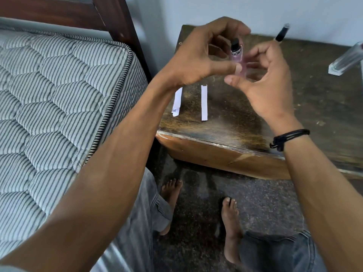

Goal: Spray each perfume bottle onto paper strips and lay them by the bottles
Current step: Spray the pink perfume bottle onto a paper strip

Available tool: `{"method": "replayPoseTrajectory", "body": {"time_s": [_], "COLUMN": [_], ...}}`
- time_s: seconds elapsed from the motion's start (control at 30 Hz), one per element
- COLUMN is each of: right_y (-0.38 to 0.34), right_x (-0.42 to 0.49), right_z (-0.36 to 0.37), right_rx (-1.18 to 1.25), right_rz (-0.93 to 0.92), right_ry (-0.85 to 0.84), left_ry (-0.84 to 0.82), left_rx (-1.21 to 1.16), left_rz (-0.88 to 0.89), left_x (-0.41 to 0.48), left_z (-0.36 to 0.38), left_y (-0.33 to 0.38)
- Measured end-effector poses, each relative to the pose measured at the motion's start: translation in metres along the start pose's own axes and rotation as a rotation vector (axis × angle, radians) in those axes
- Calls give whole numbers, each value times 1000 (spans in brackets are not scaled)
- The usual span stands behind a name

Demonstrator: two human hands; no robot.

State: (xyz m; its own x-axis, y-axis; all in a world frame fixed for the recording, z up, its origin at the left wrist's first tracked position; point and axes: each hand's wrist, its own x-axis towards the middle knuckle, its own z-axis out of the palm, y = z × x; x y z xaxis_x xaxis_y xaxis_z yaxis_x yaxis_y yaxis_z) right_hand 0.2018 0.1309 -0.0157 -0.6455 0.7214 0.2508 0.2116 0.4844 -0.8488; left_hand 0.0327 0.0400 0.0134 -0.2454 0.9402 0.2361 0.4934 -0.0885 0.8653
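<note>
My left hand point(198, 55) grips a small pink perfume bottle point(238, 59) with a black spray nozzle, thumb on its side and index finger arched over the top, above the wooden table point(225, 122). My right hand point(269, 83) sits just right of the bottle with fingers curled around its lower part; whether they touch it is blurred. Two white paper strips lie on the table below the hands, one point(204, 103) straight, the other point(177, 101) partly under my left wrist. A black-capped bottle point(281, 34) shows behind my right hand. A clear bottle point(345, 59) stands at the far right.
A striped mattress point(59, 95) on a dark wooden bed frame point(121, 26) borders the table on the left. A pale wall point(255, 8) runs behind the table. My bare feet point(231, 228) stand on the dark floor below the table's front edge.
</note>
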Motion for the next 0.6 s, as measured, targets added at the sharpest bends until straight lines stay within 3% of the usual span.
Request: {"method": "replayPoseTrajectory", "body": {"time_s": [0.17,0.3,0.47,0.6], "right_y": [-3,-2,-8,-8], "right_x": [-3,-8,-9,-5], "right_z": [4,4,-4,-7], "right_rx": [50,-99,-202,-223], "right_rz": [-82,-102,-60,11], "right_ry": [-51,-130,-296,-411], "left_ry": [-50,-194,-132,-304], "left_rx": [-108,-159,212,421], "left_rz": [-56,-158,-272,-326], "left_x": [-3,-7,-9,-3], "left_z": [-6,-30,-52,-34], "left_y": [4,-5,-24,-30]}}
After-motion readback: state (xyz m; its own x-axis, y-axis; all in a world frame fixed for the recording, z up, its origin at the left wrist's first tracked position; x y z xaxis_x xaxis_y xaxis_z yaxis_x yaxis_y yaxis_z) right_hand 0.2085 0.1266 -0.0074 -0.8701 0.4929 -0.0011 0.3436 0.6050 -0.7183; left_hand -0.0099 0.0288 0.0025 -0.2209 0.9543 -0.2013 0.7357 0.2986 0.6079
